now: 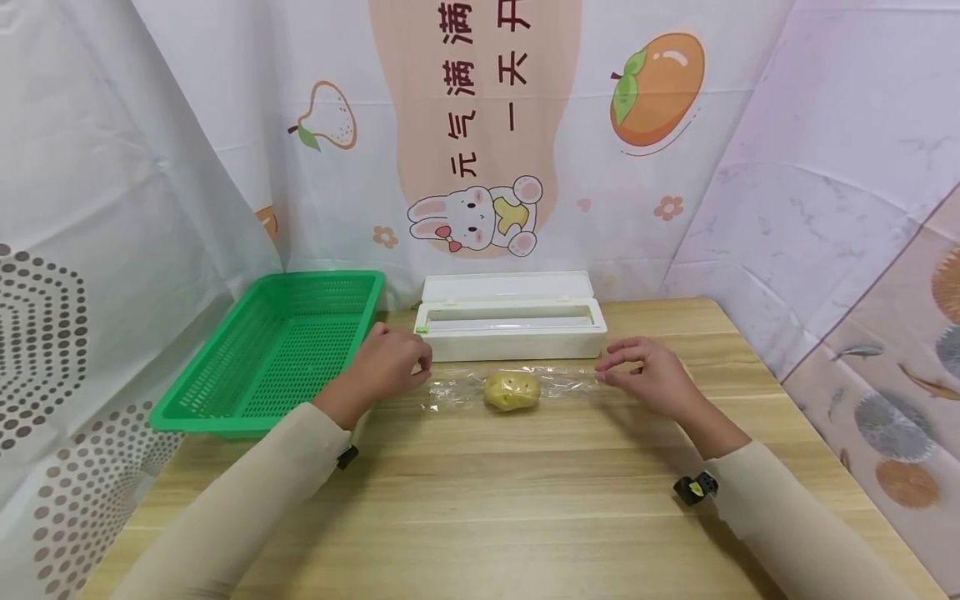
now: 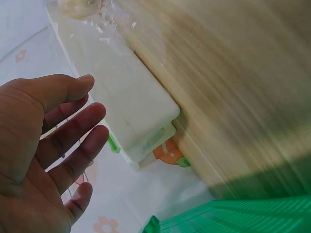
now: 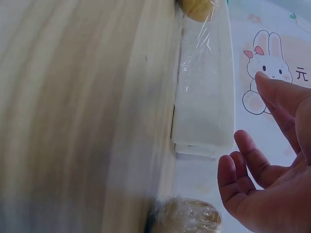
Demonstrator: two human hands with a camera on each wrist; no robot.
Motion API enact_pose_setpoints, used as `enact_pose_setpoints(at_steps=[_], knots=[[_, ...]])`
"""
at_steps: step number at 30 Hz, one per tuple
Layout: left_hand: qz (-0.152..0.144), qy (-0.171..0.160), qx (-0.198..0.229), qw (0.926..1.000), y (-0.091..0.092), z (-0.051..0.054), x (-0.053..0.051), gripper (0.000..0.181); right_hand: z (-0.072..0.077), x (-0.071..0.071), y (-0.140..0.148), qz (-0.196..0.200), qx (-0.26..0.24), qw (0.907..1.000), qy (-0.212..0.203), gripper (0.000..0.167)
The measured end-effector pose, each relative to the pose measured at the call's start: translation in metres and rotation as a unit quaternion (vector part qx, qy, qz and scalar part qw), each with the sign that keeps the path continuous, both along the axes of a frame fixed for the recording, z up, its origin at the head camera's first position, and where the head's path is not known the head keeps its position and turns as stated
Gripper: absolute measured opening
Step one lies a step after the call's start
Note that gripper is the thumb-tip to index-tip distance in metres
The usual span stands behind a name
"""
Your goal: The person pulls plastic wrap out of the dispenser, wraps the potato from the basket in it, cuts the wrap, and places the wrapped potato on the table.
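Note:
A yellow potato [image 1: 512, 391] lies on a strip of clear plastic film [image 1: 566, 382] in front of the white cling film box [image 1: 513, 344]. My left hand [image 1: 387, 361] hovers by the film's left end; the left wrist view shows its thumb and fingers loosely bent and apart, holding nothing. At the film's right end is my right hand [image 1: 651, 377]. In the right wrist view its thumb stands away from the bent fingers, with nothing between them. Part of the potato [image 3: 197, 8] shows at the top there.
Left of the box stands a green plastic basket [image 1: 258, 414]. A film-wrapped brownish item [image 3: 187, 216] appears low in the right wrist view, beyond the box's end. The box lid [image 1: 507, 287] is raised toward the printed curtain [image 1: 300, 208]. All rests on a wooden table [image 1: 487, 500].

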State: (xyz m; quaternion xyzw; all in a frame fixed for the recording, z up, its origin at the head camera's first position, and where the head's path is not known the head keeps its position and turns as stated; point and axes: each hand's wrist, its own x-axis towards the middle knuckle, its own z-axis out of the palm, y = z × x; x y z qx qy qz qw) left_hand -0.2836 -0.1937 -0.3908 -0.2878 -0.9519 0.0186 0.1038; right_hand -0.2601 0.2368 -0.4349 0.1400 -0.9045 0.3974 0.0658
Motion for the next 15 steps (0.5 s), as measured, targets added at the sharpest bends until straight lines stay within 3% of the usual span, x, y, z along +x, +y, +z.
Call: enact_pose_setpoints(at_steps=[8, 15], knots=[[-0.015, 0.017, 0.007, 0.9997, 0.0, -0.008, 0.009, 0.016, -0.005, 0.003, 0.002, 0.014, 0.02, 0.9997, -0.001, 0.006], [-0.023, 0.036, -0.012, 0.999, 0.0, -0.014, 0.012, 0.018, -0.007, 0.005, 0.0, 0.023, 0.028, 0.9993, -0.001, 0.01]])
